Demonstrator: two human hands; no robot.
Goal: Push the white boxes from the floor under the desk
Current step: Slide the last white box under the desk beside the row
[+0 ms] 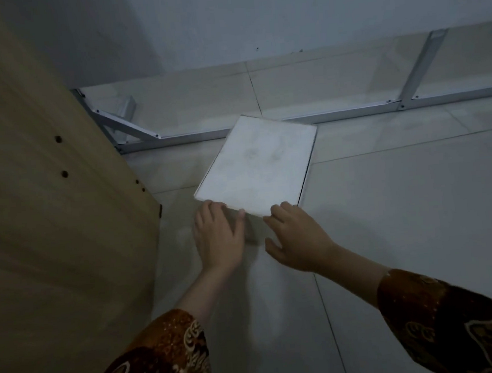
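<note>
A flat white box lies on the tiled floor, its far corner touching the desk's white metal floor rail. My left hand rests flat on the floor with its fingertips against the box's near edge, left of centre. My right hand is beside it, fingers spread, fingertips at the box's near right corner. Neither hand grips the box. The desk's wooden panel fills the left side. Only one box shows.
Behind the box, the white metal frame has a diagonal brace at the left and an upright strut at the right. A plain wall stands behind. Pale floor tiles stretch right of the box.
</note>
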